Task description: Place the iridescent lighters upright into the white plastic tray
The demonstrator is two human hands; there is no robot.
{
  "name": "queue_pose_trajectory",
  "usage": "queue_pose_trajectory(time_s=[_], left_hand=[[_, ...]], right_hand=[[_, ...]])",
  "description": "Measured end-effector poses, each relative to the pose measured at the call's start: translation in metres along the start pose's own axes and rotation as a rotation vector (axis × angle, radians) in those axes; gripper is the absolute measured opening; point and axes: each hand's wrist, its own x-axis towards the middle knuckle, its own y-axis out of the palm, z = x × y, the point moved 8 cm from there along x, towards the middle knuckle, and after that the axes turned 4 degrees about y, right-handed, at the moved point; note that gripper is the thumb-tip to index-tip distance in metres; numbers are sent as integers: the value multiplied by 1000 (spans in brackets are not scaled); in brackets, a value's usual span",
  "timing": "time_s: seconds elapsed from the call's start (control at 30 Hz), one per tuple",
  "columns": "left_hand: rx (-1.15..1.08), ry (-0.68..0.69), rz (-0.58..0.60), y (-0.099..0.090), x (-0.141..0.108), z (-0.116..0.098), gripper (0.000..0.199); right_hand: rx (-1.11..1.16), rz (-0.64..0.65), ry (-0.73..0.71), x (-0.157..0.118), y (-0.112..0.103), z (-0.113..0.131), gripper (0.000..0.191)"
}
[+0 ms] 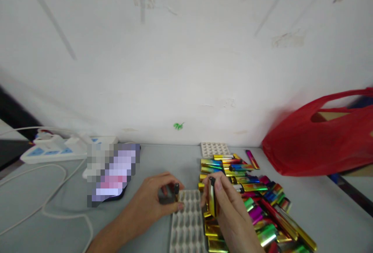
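My left hand (151,196) is curled at the far left corner of a pale, pocketed tray (188,222), its thumb and fingers closing around a small black-topped piece (176,188) at that corner; I cannot tell whether its lower end sits in a pocket. My right hand (230,204), just right of the tray, pinches a shiny gold piece (212,198) upright between thumb and fingers, its black top upward (it looks like a lighter). The tray therefore lies between my two hands, running toward me. Behind and beside my right hand spreads a loose pile of metallic pieces (258,214) in gold, red, green, blue and purple. A second pale tray (215,149) lies beyond the pile, near the wall. On the grey desk (154,157), a phone (118,173) rests left of my left hand; a red bag (320,140) stands at far right.
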Motion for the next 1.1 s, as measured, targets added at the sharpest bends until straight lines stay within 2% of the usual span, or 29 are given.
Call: queue_pose_trajectory(time_s=[0.1, 0.37, 0.6, 0.77, 1.1], left_hand=[[-1, -17, 8, -1, 0, 1, 26], [-49, -15, 2, 1, 0, 4, 28], [-51, 25, -8, 5, 1, 5, 22], [-67, 39, -18, 5, 0, 2, 15], [-124, 68, -44, 5, -2, -2, 11]], right_hand=[[-286, 4, -97, -3, -1, 9, 34], [-611, 7, -204, -6, 3, 18, 31], [-738, 75, -325, -13, 21, 24, 27], [-827, 114, -386, -15, 25, 24, 28], [-811, 226, -480, -16, 33, 29, 49]])
